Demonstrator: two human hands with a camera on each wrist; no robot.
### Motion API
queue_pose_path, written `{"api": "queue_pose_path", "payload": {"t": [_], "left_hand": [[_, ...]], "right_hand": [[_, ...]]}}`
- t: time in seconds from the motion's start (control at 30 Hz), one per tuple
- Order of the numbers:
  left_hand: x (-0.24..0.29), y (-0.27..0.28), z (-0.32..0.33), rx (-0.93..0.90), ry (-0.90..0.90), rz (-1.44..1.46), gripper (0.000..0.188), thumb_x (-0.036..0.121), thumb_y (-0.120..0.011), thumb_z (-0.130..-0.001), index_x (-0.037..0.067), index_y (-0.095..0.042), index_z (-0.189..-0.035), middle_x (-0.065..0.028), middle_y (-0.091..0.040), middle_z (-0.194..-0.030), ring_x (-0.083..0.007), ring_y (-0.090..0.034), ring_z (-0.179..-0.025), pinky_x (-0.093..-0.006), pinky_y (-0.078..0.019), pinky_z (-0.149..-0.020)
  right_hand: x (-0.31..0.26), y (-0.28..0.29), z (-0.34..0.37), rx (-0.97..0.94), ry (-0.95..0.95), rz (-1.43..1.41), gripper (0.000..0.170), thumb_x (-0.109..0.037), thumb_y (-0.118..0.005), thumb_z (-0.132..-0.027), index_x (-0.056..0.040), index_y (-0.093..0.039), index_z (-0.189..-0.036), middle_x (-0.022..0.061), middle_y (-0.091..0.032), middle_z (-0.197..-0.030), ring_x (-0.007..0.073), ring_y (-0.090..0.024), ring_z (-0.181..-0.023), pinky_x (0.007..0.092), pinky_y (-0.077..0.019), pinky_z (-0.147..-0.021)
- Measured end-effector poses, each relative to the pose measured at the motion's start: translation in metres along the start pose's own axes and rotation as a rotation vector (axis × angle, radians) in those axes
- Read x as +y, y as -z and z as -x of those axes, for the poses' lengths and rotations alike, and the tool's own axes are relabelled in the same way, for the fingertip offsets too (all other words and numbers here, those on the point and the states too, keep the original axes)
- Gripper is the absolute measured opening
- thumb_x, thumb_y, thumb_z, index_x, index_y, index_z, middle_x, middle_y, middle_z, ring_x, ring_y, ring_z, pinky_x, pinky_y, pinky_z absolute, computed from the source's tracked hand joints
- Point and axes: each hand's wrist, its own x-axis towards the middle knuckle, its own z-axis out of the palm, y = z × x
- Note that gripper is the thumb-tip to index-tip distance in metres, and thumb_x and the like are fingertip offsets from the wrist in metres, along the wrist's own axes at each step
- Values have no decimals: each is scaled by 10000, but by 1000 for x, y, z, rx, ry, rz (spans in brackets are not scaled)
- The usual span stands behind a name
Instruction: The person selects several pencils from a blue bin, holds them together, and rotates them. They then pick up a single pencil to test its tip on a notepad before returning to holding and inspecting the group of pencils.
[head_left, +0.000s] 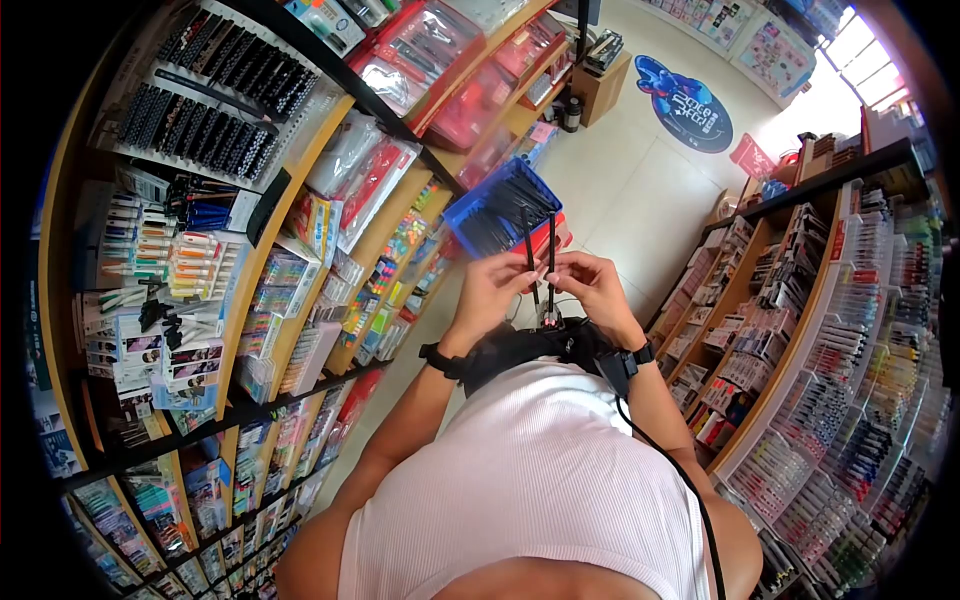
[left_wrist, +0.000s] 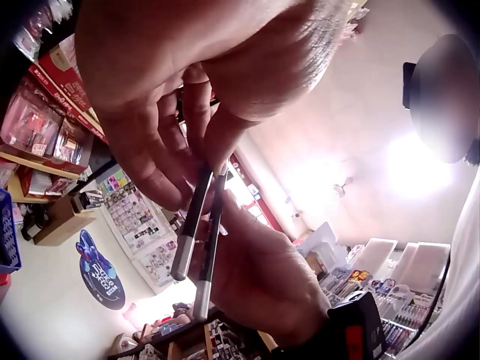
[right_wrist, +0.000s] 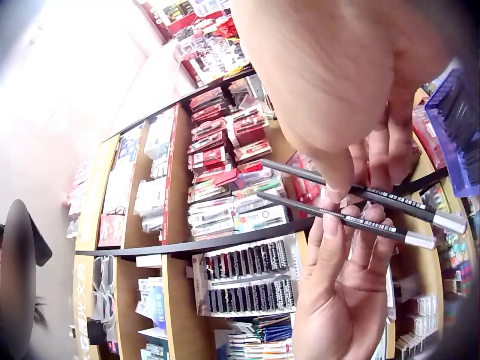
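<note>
My left hand (head_left: 492,296) pinches a slim black pencil (right_wrist: 382,230) between thumb and fingers. Close beside it my right hand (head_left: 600,288) pinches a second black pencil (right_wrist: 409,207) in the same way. Both pencils lie side by side, nearly parallel, each with a silver end and a small white barcode strip. In the head view their silver ends point toward my body and the long dark shafts point away. Just beyond the hands is a blue plastic basket (head_left: 456,222) with several dark, slim items in it.
A tall shelf of stationery (head_left: 262,215) rises on the left. On the right stands a rack of pens (head_left: 800,400). Tiled floor (head_left: 625,175) with a round blue sticker (head_left: 690,112) lies ahead. Something red (head_left: 540,245) sits under the basket.
</note>
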Motion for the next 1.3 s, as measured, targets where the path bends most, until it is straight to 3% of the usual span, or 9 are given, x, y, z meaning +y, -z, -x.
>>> {"api": "queue_pose_path", "payload": {"t": [0.1,0.17,0.53,0.77,1.3], "left_hand": [[4,-1,1,-4,13,17,189,-8,-660,-916,-66,-638,-1095,-112,-714,-977,-145,-694,-893,-270,-564,-778],[4,-1,1,-4,28,31,204,-12,-661,-914,-67,-631,-1108,-114,-712,-980,-147,-695,-893,-272,-573,-769],[8,0,0,-27,60,34,222,-27,-672,-894,-40,-625,-1111,-67,-669,-963,-118,-665,-877,-267,-602,-714],[11,0,-1,-55,92,49,247,-34,-697,-873,-52,-616,-1106,-86,-655,-983,-137,-649,-950,-292,-607,-745],[9,2,0,-71,163,27,267,-8,-713,-869,-42,-631,-1121,-91,-682,-1018,-134,-671,-931,-267,-600,-733]], "right_hand": [[1,1,-1,6,-13,-6,212,3,-691,-896,10,-688,-1108,15,-699,-926,78,-629,-833,241,-522,-786],[5,3,-3,-8,-2,18,226,32,-652,-905,38,-659,-1131,68,-713,-933,116,-659,-816,260,-539,-757],[-4,0,-3,-28,-29,26,207,22,-658,-907,52,-663,-1112,71,-707,-903,124,-666,-785,264,-547,-735],[-2,-1,-4,-21,-61,-29,195,25,-673,-892,63,-658,-1082,69,-690,-881,134,-673,-764,268,-566,-716],[0,0,-7,-8,-82,-16,165,8,-690,-886,50,-682,-1045,64,-691,-887,135,-686,-752,250,-569,-697]]}}
